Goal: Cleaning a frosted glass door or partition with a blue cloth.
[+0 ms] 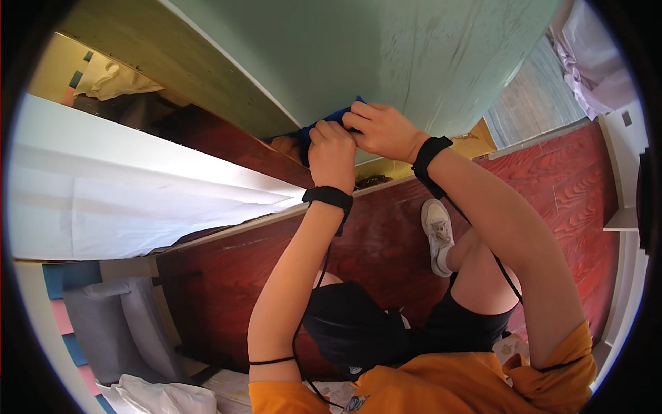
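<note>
A large pale green panel (441, 62) with faint streaks stands before me. Along its lower edge, both of my hands meet, almost touching, on a dark blue piece that looks like cloth (338, 114). My left hand (332, 155) has its fingers curled over the blue piece from the near side. Just right of it, my right hand (386, 131) is closed on the same piece, thumb and fingers pinched together. Most of the blue piece is hidden behind my fingers. A skin-toned shape beside my left hand is too blurred to make out.
On the left stands a white panel (138, 193), with a gap between it and the green one. Dark red wood-grain floor (545, 200) lies below, under my white shoe (438, 231). A grey chair (117, 324) is at lower left, pale lilac fabric (586, 62) at upper right.
</note>
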Tool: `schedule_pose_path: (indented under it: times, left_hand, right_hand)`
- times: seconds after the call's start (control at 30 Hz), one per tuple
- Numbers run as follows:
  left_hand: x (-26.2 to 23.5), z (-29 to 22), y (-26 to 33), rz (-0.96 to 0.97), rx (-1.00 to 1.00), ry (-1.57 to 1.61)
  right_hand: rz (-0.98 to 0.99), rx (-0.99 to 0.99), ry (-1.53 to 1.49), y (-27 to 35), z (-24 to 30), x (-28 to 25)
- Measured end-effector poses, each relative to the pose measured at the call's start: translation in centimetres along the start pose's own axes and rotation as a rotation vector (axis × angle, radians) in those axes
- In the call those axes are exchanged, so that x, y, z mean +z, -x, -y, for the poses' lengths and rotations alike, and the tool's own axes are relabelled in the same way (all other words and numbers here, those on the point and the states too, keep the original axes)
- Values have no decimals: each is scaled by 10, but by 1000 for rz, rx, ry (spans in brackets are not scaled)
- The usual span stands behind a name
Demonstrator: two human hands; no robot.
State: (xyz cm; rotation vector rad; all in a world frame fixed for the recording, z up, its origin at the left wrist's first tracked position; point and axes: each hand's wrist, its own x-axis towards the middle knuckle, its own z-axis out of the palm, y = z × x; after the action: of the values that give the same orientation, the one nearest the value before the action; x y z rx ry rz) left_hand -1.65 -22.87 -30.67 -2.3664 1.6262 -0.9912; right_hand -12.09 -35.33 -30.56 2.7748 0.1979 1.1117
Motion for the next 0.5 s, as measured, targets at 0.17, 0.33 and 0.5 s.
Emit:
schedule_pose_path:
  times: [0.17, 0.33, 0.5]
  left_hand:
    - [4, -2, 2, 24, -13, 43]
    - [9, -7, 6, 29, -16, 56]
    - [18, -8, 13, 65, -11, 79]
  right_hand:
    - [4, 17, 8, 2, 2, 5]
    - [30, 36, 37, 8, 5, 10]
    - [85, 43, 12, 11, 9, 20]
